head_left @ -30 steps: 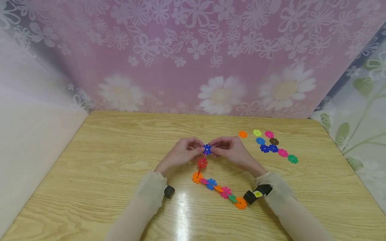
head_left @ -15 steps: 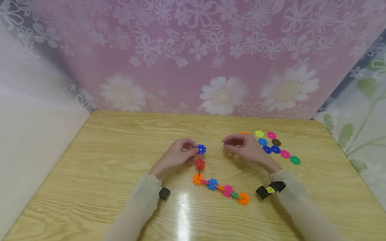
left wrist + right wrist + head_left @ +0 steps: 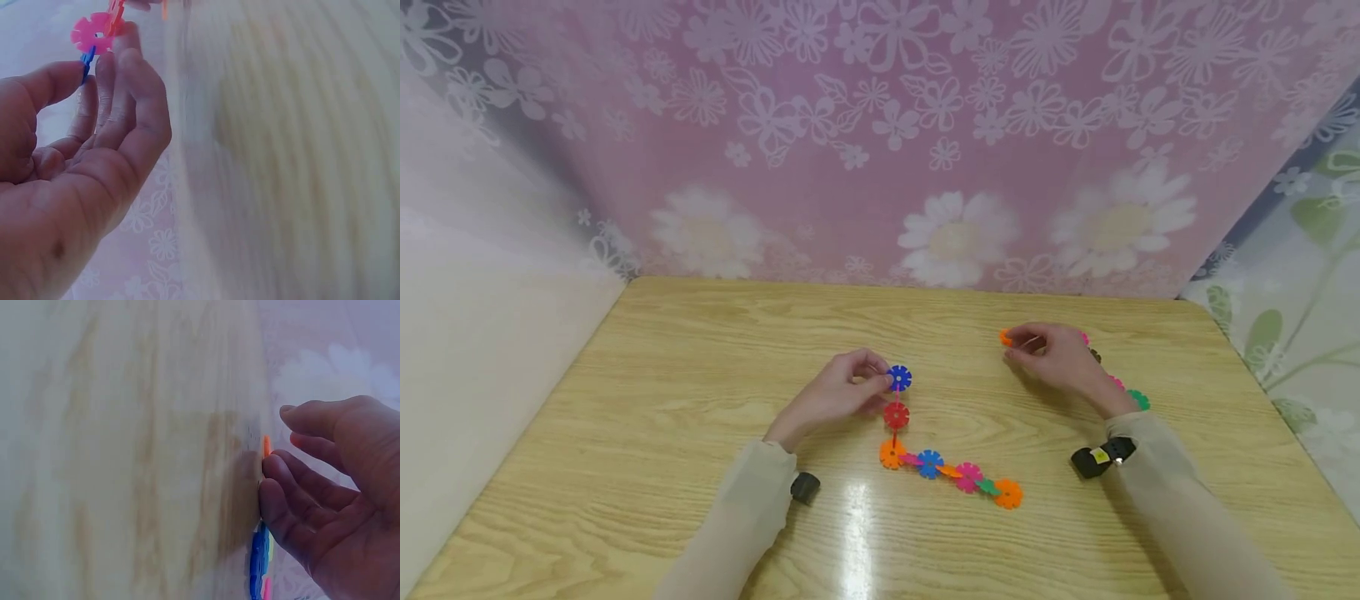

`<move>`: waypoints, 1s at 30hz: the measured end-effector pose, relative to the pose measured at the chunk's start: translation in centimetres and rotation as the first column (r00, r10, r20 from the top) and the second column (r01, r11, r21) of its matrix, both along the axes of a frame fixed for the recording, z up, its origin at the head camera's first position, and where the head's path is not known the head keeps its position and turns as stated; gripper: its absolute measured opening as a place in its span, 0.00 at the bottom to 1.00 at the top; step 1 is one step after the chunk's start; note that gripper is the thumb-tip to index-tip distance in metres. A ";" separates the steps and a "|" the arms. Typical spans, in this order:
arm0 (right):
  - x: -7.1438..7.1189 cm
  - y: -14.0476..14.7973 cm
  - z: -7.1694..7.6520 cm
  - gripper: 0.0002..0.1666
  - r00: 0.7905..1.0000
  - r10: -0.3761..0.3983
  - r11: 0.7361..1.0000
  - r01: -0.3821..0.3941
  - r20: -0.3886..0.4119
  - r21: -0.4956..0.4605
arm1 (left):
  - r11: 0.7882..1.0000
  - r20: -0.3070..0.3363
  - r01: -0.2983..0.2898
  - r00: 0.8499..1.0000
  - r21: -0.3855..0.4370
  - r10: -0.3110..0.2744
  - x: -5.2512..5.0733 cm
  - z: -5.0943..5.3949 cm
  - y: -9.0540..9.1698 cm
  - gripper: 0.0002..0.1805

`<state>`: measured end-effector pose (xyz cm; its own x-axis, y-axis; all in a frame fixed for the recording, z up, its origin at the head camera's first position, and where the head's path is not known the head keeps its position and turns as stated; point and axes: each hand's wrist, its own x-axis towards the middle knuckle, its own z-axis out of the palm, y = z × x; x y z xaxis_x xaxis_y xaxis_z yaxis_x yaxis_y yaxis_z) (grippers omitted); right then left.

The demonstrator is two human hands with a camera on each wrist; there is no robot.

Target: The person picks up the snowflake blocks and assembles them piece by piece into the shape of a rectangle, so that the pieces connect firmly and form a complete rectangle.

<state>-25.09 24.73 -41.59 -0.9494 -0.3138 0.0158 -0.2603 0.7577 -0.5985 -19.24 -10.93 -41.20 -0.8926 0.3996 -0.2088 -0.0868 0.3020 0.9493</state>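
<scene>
Between thumb and fingertips my left hand (image 3: 844, 387) pinches a dark blue snowflake disc (image 3: 899, 378), the upper end of a linked chain. Below it, a pink disc (image 3: 92, 33) joins the blue one to a red disc (image 3: 897, 415). From an orange disc (image 3: 892, 454) the chain bends right along the table through several pieces to another orange disc (image 3: 1008, 494). My right hand (image 3: 1052, 357) is over the loose discs, fingertips at a loose orange disc (image 3: 1005, 337). In the right wrist view, its thumb stands apart from the fingers beside that disc.
Loose discs lie under and behind my right hand, partly hidden: a green disc (image 3: 1138, 400), a brown disc (image 3: 1096, 356) and blue discs (image 3: 257, 562). The wooden table (image 3: 737, 333) meets a pink flowered backdrop (image 3: 820, 208) at its far edge.
My right hand has left the blue disc and moved right to the loose orange disc. The left hand keeps its pinch on the blue disc, having shifted slightly left with the chain's upper end.
</scene>
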 end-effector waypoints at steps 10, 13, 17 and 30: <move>-1.4 0.1 -0.7 0.23 0.999 0.016 0.997 -0.013 -0.034 0.082 | 1.000 -0.030 0.019 0.999 -0.006 -0.019 0.0 0.0 0.0 0.10; -1.8 0.2 -0.8 0.22 0.999 -0.002 0.997 0.005 -0.035 0.077 | 1.000 -0.027 0.020 0.999 0.000 -0.020 0.0 0.0 0.0 0.10; -2.2 0.6 -0.8 0.21 0.999 -0.019 0.998 0.021 -0.034 0.063 | 1.000 -0.027 0.021 0.999 0.008 -0.021 0.0 0.0 0.0 0.10; -2.4 2.4 -0.4 0.26 0.996 -0.049 0.999 0.048 0.068 0.013 | 0.999 -0.015 0.025 1.000 0.027 -0.025 0.0 0.1 0.1 0.10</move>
